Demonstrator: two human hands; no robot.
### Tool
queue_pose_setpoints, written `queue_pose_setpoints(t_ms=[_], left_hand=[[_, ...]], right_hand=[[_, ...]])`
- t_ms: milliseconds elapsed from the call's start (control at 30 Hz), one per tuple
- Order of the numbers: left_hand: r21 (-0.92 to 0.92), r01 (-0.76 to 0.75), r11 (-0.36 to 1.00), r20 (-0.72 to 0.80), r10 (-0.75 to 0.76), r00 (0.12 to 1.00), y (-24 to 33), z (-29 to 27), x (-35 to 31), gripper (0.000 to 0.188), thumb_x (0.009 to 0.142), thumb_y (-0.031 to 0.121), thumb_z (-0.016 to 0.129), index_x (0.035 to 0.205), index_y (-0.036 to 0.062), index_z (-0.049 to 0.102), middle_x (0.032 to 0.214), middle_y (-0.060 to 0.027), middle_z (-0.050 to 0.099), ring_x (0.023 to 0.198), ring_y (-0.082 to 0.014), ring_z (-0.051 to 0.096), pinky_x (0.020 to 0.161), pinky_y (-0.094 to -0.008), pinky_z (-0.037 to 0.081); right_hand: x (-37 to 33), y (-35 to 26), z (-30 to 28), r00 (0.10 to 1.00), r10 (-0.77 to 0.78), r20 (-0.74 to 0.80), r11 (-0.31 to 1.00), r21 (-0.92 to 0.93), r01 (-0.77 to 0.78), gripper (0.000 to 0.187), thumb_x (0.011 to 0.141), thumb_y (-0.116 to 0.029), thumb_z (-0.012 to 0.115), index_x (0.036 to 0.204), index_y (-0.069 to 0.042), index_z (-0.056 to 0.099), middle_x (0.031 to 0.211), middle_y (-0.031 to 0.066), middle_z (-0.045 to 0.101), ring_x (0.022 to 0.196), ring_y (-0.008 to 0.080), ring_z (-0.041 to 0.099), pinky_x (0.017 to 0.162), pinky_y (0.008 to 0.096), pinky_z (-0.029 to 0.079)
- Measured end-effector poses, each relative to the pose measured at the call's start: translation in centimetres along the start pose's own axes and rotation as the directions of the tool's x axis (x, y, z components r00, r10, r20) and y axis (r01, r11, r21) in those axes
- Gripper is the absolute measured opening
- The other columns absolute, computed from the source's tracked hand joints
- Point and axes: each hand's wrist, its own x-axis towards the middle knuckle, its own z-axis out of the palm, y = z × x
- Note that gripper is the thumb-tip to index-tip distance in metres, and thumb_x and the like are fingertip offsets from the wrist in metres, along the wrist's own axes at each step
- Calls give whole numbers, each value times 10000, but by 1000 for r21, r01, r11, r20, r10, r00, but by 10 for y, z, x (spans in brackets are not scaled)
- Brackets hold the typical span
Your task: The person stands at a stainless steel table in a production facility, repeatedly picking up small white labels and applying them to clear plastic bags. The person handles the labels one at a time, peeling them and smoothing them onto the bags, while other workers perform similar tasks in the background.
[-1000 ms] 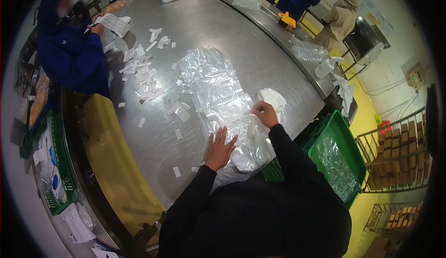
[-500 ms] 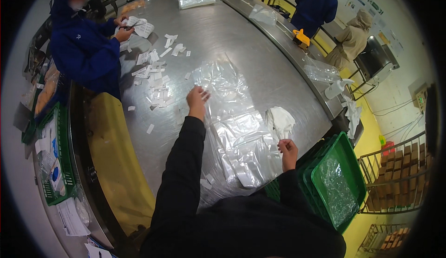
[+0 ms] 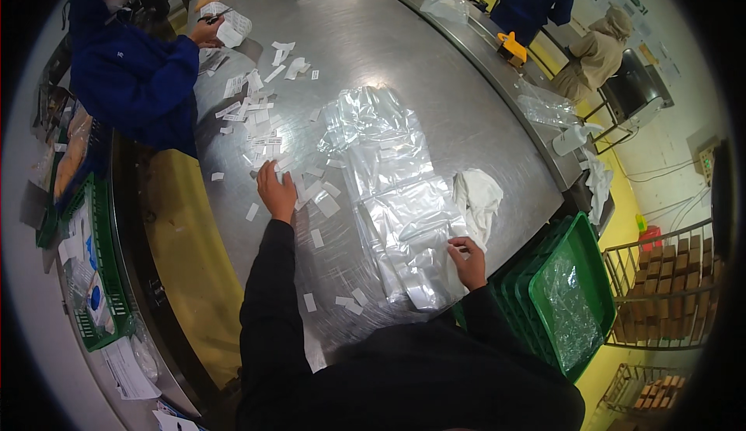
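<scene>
My left hand point(image 3: 277, 192) is over the steel table at the near edge of a scatter of small white paper labels point(image 3: 264, 145). Its thumb and fingers are apart, with nothing visible between them. Clear plastic bags point(image 3: 408, 225) lie in a flat, overlapping stack in front of me. At the stack's right edge is my right hand point(image 3: 468, 264), fingers curled together; whether a bag edge is pinched in them is too small to tell. A crumpled white cloth point(image 3: 477, 202) lies just beyond that hand. Several loose labels point(image 3: 326, 202) lie between my left hand and the bags.
Across the table's left side, a person in blue point(image 3: 136, 66) holds scissors and a printed sheet point(image 3: 233, 29). Stacked green crates point(image 3: 571, 299) stand at my right. A spray bottle point(image 3: 571, 140) and an orange tape dispenser point(image 3: 511, 46) sit along the right ledge.
My left hand has moved left from above the bags to the labels, uncovering loose labels beside the stack. My right hand has shifted slightly left to the bags' edge.
</scene>
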Motion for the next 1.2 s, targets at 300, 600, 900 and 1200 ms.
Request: queue_pose_setpoints(t_ms=[300,600,900,1200], left_hand=[[15,82,997,178,-83,980,-18,-9,14,687,741,118,764,1364,63,479,1232,-176,572,1183,-343,499,1002,-447,371],[119,-5,993,164,-15,986,-26,2,61,531,795,80,692,1300,33,533,1236,-142,599,1269,-305,453,1053,-455,330],[230,-473,851,289,405,868,-62,42,93,379,817,98,545,1186,44,614,1082,-135,654,1194,-311,518,1113,-491,269],[112,-269,957,176,247,953,-29,22,97,162,775,19,623,931,54,645,948,-78,631,1034,-281,556,1003,-458,340]], right_hand=[[3,25,11,995,80,51,997,-12,-79,169,802,-111,694,958,-46,687,961,69,667,904,209,631,797,328,474],[6,29,16,996,77,43,997,-25,-76,179,787,-123,723,945,-49,686,899,22,678,820,129,596,755,280,444],[3,39,24,998,59,32,995,80,-62,155,766,-84,736,912,-63,688,922,49,657,855,175,613,792,314,474],[5,29,16,998,52,25,997,-59,-51,182,777,-154,764,939,-87,715,897,58,667,847,190,632,790,316,491]])
